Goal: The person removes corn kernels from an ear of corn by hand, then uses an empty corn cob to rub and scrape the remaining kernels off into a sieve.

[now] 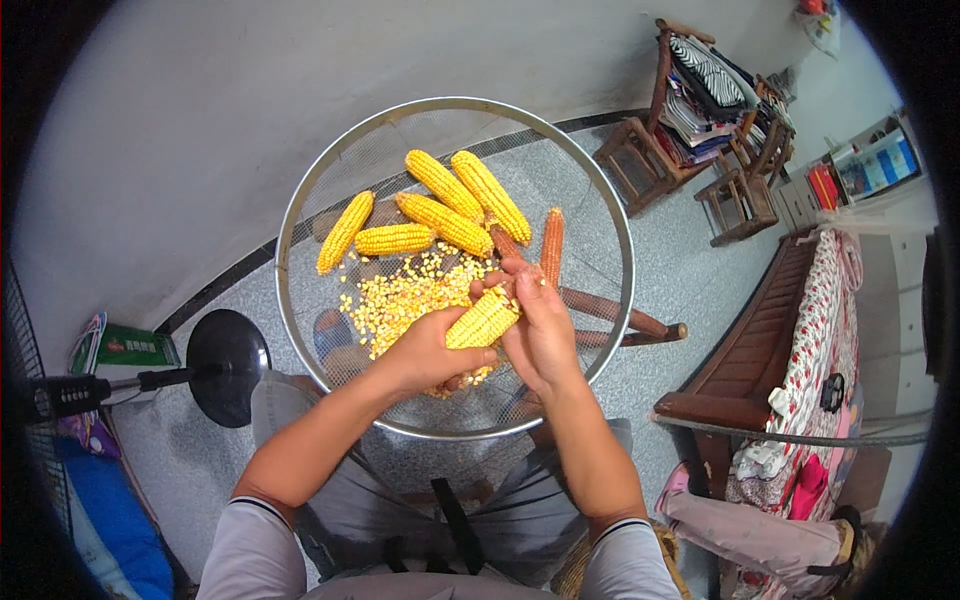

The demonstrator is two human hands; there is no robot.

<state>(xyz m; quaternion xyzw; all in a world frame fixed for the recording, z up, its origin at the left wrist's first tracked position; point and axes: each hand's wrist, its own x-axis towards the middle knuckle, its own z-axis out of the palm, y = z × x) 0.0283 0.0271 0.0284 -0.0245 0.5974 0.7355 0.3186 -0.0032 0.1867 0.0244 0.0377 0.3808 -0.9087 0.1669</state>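
Note:
My left hand [431, 351] is closed around the lower part of a yellow corn cob [484, 320], held tilted over a round wire-mesh sieve [451, 433] with a metal rim. My right hand [541, 319] touches the cob's upper end, its thumb near the top and a few loose kernels by the fingers. Beneath and left of the hands, loose corn kernels [397, 294] lie heaped on the mesh. Several whole yellow cobs [444, 223] rest on the far part of the sieve. A bare reddish cob [552, 244] stands out at the right, with another [506, 244] just beyond my right fingers.
Wooden legs [622, 313] show under and beyond the sieve's right side. At left is a fan's round black base [227, 367]. Wooden chairs [652, 161] stacked with cloth and papers stand at back right. A person's leg [750, 529] rests by a wooden bed [720, 405] at right.

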